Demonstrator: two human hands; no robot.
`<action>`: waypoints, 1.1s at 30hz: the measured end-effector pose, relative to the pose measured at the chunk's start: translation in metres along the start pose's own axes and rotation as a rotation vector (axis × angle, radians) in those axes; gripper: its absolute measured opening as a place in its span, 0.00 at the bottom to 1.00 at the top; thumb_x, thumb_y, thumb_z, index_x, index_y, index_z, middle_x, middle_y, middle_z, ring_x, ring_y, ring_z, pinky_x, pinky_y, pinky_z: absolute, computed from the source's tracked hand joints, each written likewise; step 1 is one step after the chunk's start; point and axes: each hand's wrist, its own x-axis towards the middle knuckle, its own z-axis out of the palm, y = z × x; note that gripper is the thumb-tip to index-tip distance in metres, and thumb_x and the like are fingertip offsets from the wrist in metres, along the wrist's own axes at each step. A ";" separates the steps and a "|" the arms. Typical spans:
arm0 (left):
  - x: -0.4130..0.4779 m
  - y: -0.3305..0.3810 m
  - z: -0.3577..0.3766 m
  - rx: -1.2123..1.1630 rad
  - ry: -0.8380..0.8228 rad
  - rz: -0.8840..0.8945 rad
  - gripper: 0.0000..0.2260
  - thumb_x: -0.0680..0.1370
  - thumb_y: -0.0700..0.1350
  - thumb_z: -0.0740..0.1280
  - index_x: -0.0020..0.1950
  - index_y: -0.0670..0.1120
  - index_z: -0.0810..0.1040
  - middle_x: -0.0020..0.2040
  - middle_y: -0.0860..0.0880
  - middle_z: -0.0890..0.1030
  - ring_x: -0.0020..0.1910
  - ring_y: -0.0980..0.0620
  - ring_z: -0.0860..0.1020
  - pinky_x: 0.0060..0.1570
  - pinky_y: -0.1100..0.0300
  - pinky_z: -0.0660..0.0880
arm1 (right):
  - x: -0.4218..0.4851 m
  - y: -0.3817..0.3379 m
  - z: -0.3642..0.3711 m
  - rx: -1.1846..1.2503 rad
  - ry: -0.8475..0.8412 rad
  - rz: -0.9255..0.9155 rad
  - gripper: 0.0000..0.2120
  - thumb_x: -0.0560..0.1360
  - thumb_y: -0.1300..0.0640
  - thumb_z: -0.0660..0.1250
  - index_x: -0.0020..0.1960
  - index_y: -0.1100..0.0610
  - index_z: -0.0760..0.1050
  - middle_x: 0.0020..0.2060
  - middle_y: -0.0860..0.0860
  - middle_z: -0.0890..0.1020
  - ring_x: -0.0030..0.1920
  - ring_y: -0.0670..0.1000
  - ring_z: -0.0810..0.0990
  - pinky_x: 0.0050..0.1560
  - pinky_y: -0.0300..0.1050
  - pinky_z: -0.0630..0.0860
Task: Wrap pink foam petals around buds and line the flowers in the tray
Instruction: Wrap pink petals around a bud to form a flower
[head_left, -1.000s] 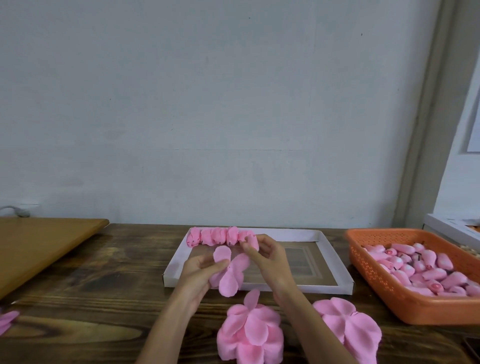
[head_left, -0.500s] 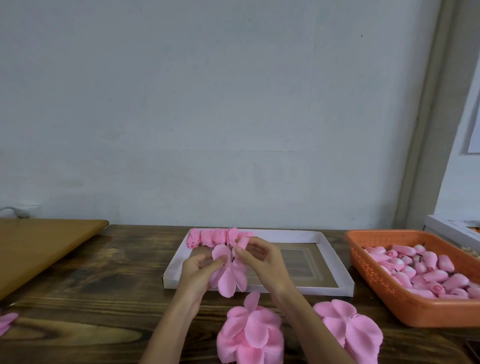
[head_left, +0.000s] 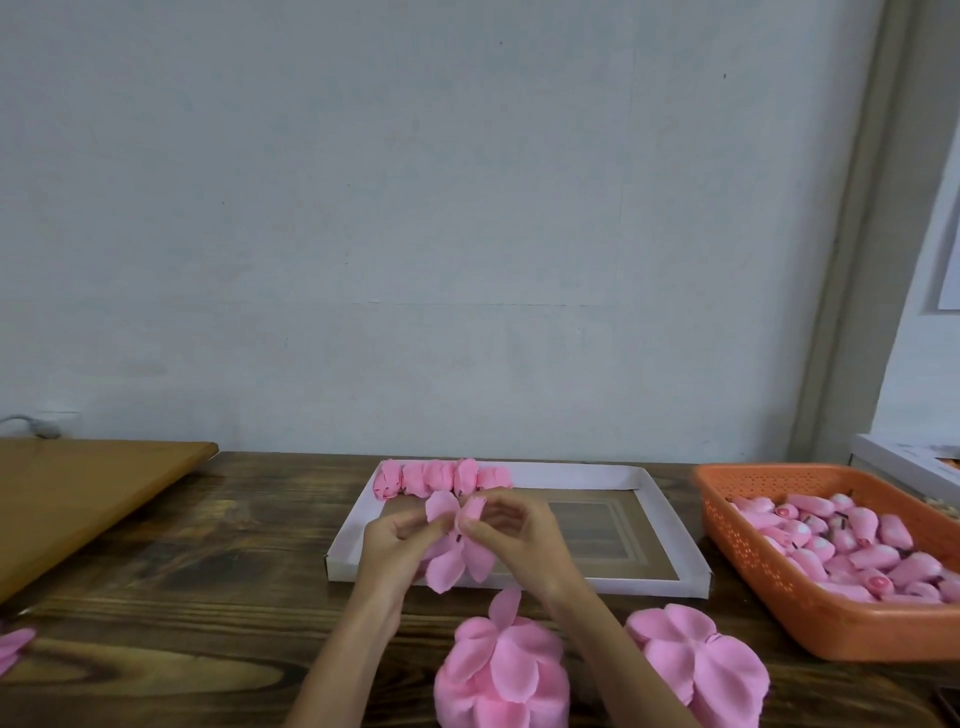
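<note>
Over the front edge of the white cardboard tray (head_left: 670, 525), both hands hold a pink foam petal piece (head_left: 451, 564). My left hand (head_left: 392, 551) grips its left side, and my right hand (head_left: 519, 540) pinches a petal folded up around the bud (head_left: 471, 508). The other petals hang down loose. A row of several finished pink flowers (head_left: 441, 477) lines the tray's back left corner. The orange basket (head_left: 753, 577) on the right holds many pink buds (head_left: 841, 545).
Two stacks of pink petal pieces lie on the dark wooden table in front, one (head_left: 501, 670) between my forearms and one (head_left: 698, 660) to the right. A light wooden board (head_left: 78, 499) lies at the left. Another pink piece (head_left: 13, 647) shows at the left edge.
My right hand has drawn back from the flower row toward the left hand and folded a petal upward around the bud. The petal piece has bunched together between both hands.
</note>
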 end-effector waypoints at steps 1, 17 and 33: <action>0.000 -0.001 0.000 0.002 0.006 0.002 0.16 0.66 0.59 0.81 0.51 0.56 0.89 0.51 0.51 0.89 0.53 0.51 0.86 0.47 0.51 0.82 | 0.000 0.000 0.000 -0.019 0.004 0.005 0.07 0.75 0.57 0.78 0.53 0.55 0.86 0.47 0.50 0.89 0.50 0.53 0.87 0.58 0.56 0.83; 0.003 -0.003 0.007 0.013 0.102 0.071 0.06 0.77 0.44 0.77 0.53 0.48 0.88 0.47 0.50 0.89 0.52 0.48 0.86 0.53 0.52 0.81 | -0.002 -0.003 -0.002 -0.108 0.065 0.027 0.13 0.70 0.60 0.81 0.54 0.55 0.84 0.46 0.49 0.88 0.49 0.49 0.87 0.53 0.52 0.85; -0.004 0.002 0.011 -0.013 0.096 0.009 0.07 0.77 0.48 0.77 0.55 0.51 0.88 0.51 0.50 0.89 0.56 0.48 0.85 0.56 0.39 0.83 | -0.003 -0.004 -0.001 -0.112 0.088 -0.017 0.14 0.70 0.62 0.81 0.53 0.56 0.82 0.45 0.49 0.87 0.46 0.51 0.86 0.50 0.49 0.85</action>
